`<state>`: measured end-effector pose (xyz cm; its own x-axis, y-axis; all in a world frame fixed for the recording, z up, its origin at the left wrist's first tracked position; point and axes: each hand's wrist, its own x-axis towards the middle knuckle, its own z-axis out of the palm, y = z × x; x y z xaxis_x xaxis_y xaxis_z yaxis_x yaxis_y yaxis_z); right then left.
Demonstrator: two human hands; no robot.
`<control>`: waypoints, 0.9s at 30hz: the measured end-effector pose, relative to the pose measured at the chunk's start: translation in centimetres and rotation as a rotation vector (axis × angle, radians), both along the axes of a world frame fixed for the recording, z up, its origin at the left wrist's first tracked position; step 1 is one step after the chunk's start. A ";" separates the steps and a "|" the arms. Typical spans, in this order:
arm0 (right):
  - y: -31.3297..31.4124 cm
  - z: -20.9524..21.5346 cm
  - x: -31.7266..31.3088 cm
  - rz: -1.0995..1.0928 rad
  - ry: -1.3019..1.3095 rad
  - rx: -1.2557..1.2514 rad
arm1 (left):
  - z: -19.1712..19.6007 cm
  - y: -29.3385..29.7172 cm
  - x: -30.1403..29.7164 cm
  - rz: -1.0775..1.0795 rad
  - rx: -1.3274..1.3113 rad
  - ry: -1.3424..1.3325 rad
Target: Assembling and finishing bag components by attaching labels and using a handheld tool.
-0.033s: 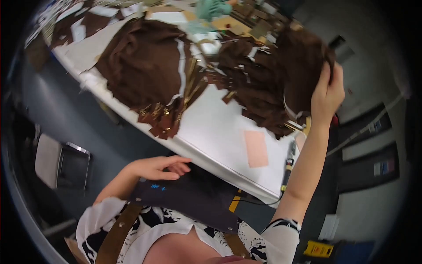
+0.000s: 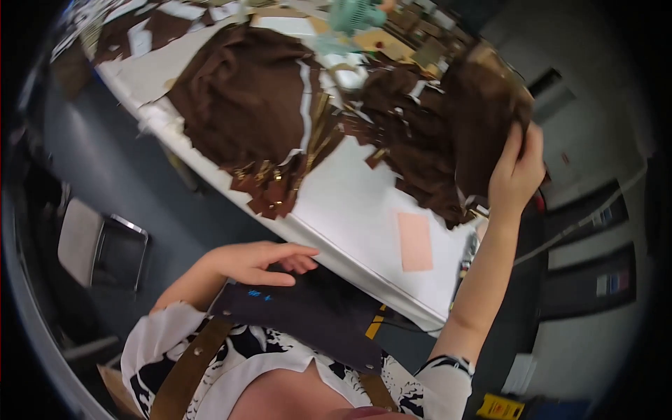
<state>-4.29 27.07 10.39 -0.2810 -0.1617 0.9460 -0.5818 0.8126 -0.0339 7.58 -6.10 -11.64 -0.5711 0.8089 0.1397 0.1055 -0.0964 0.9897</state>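
Observation:
My right hand [image 2: 514,175] is raised at the right end of the white table [image 2: 350,203] and grips the edge of a large brown fabric piece [image 2: 483,105], lifting it. My left hand [image 2: 255,262] is low, near my chest. It holds the top edge of a dark flat fabric piece [image 2: 315,315] with small blue marks, thumb on top and fingers partly curled. More brown fabric [image 2: 245,91] lies heaped on the table with gold strips [image 2: 315,140] and small brown scraps [image 2: 269,196] around it.
A pink paper rectangle [image 2: 414,241] lies on the table near its front edge. A teal object [image 2: 357,14] and clutter sit at the far side. A chair [image 2: 98,245] stands on the dark floor to my left. Dark cabinets [image 2: 595,231] are at the right.

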 end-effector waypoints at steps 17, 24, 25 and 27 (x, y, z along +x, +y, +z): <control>-2.2 -21.2 4.8 0.132 -0.741 0.030 | 16.0 -7.6 -19.1 0.238 -1.407 0.531; -2.1 -21.0 4.6 0.176 -0.827 -0.042 | 14.9 -7.5 -19.9 0.245 -1.392 0.619; -2.1 -21.0 4.7 0.183 -0.845 -0.053 | 14.5 -7.4 -20.1 0.255 -1.414 0.588; -2.0 -21.0 4.9 0.172 -0.879 -0.107 | 15.8 -6.8 -20.0 0.365 -1.281 0.618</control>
<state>0.58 25.10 -10.65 -0.8900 -0.1920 0.4135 -0.4236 0.6836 -0.5944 -12.39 -12.94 4.11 -0.8841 0.3927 -0.2532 0.3602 0.9180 0.1659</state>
